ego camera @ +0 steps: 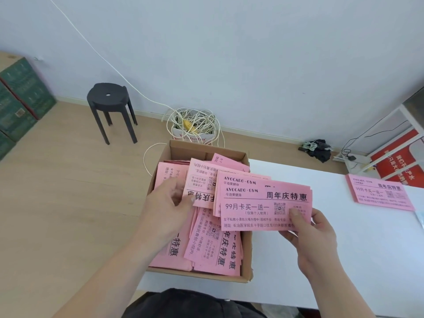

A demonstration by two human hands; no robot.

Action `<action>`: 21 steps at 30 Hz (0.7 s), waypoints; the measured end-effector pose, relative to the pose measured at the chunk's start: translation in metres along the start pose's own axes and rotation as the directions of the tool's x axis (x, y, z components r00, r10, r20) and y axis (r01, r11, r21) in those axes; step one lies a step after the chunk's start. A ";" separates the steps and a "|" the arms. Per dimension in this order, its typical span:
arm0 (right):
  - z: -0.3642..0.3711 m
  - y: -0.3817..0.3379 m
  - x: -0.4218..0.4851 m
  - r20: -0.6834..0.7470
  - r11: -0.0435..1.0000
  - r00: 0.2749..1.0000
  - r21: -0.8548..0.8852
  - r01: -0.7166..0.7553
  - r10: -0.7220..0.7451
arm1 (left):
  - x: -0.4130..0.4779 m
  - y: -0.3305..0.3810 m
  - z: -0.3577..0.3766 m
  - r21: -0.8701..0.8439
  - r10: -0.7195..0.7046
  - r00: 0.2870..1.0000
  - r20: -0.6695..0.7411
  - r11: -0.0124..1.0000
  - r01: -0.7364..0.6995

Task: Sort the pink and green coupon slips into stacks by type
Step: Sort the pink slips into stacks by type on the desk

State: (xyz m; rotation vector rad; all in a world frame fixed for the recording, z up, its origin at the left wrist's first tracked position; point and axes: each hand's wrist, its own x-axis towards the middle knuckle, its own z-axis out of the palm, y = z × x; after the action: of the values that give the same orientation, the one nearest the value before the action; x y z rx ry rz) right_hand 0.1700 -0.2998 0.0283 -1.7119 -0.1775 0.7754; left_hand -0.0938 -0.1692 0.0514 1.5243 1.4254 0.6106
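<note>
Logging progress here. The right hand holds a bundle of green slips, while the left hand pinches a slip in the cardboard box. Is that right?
Not quite: the bundle in the right hand is pink, not green, as the head view shows. The rest holds: the left hand pinches a slip in the cardboard box.

A black stool [109, 104] stands near tangled white cable [193, 121] and green cartons [21, 97]
</note>
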 end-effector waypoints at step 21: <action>-0.079 -0.019 0.020 0.146 0.993 0.989 0.120 -0.011 -0.007 | -0.021 0.073 0.080 -0.326 0.104 0.952 0.287 0.945 -0.006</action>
State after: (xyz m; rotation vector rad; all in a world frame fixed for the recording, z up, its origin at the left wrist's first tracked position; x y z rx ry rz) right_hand 0.2364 -0.3479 0.0450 -1.5423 -0.2251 0.8964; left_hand 0.0051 -0.2048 0.0841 1.3325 0.9986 0.5845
